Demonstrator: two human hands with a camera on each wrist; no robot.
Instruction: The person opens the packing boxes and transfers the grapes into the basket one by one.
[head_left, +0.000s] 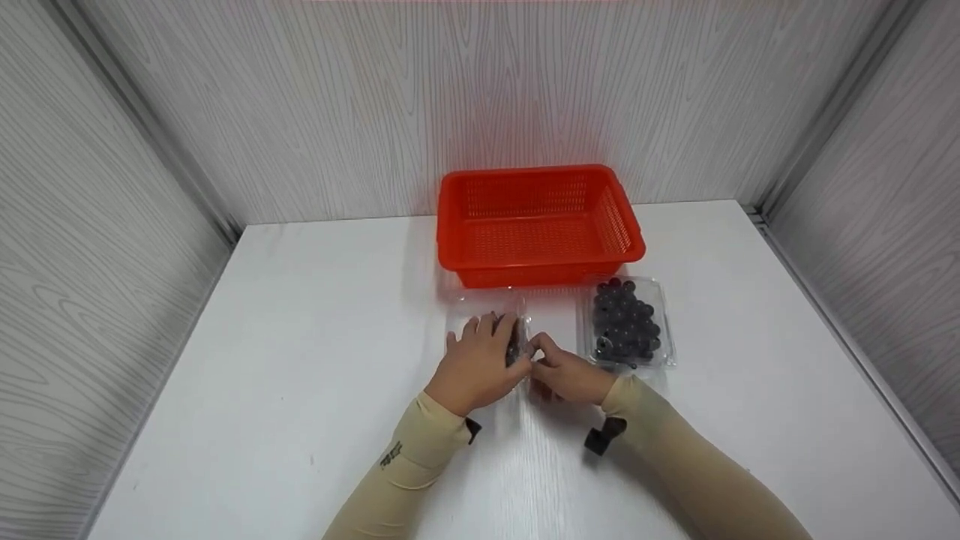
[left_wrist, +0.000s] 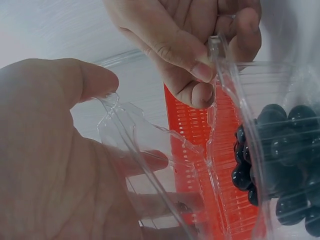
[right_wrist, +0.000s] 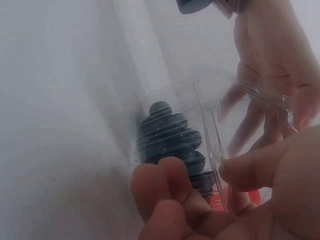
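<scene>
A clear plastic clamshell box (left_wrist: 257,165) holds dark round grapes (left_wrist: 287,150) that show through its wall. My left hand (head_left: 476,367) spreads over this box in the head view. In the left wrist view, that hand (left_wrist: 55,145) holds the raised clear lid (left_wrist: 145,130), with the thumb on its edge and several fingers behind the plastic. From the other side my right hand (head_left: 570,375) pinches the box's rim between thumb and fingers, as the right wrist view also shows. Part of the box lies hidden under both hands.
A second clear box (head_left: 669,330) of dark grapes stands right of my right hand. Behind both boxes is a red plastic basket (head_left: 540,276) with slotted walls. The white tabletop (head_left: 322,322) ends at pale wood-grain panels (head_left: 322,112) at the back and sides.
</scene>
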